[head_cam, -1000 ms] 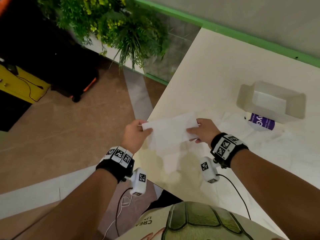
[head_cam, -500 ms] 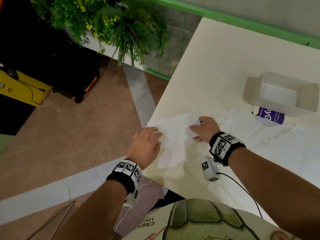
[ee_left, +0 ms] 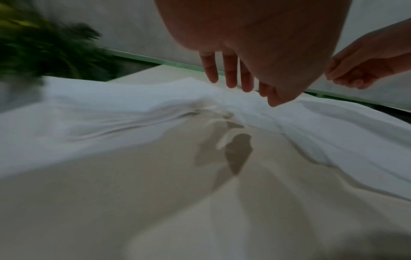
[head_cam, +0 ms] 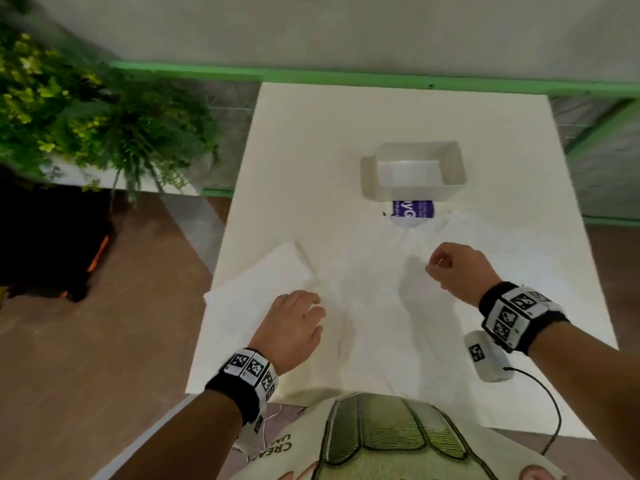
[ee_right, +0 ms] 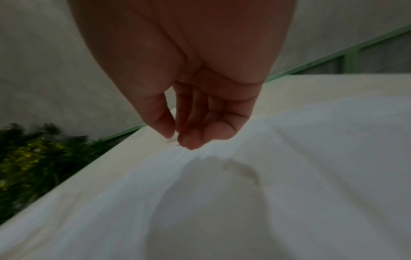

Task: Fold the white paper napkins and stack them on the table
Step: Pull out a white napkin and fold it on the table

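Under left grip, napkin

Head view bright, even overhead light; cream rectangular table nearly washes out the white paper napkins. Soft hand shadows fall on them. Leafy green plant motion-smeared. Both wrist views dim, grainy, blurred, warped at edges.

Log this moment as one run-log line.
left hand: open, above folded napkin | right hand: fingers curled, pinch unclear, over loose napkins | clear box: behind | stack: not yet
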{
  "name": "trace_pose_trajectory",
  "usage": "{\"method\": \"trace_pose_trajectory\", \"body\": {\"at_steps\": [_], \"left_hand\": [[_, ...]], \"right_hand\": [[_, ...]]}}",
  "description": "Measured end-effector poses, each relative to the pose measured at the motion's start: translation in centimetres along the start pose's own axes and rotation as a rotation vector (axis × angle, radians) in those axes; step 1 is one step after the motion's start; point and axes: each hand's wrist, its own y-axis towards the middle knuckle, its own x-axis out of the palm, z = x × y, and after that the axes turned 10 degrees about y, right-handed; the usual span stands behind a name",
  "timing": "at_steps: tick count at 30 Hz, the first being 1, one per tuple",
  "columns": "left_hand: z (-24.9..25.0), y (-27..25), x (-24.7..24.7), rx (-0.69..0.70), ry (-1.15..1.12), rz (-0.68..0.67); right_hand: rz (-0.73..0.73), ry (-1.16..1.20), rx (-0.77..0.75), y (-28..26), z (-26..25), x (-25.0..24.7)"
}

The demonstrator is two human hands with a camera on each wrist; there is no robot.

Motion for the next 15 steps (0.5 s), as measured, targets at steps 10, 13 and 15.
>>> {"method": "trace_pose_trajectory", "body": {"at_steps": [10, 13, 15], "left_hand": [[11.0, 7.5, 1.6, 0.424, 0.044, -0.264], [12.2, 7.0, 2.0, 0.406, 0.091, -0.299], [12.6, 6.5, 2.3, 0.366, 0.075, -0.241]], "right_hand": [[-0.107, -0.229, -0.014, -6.2, 12.0, -7.0], [-0.184, -0.294, -0.085, -6.8, 12.8, -7.0], [-0.250, -0.339, -0.136, -7.0, 12.8, -6.7]]}}
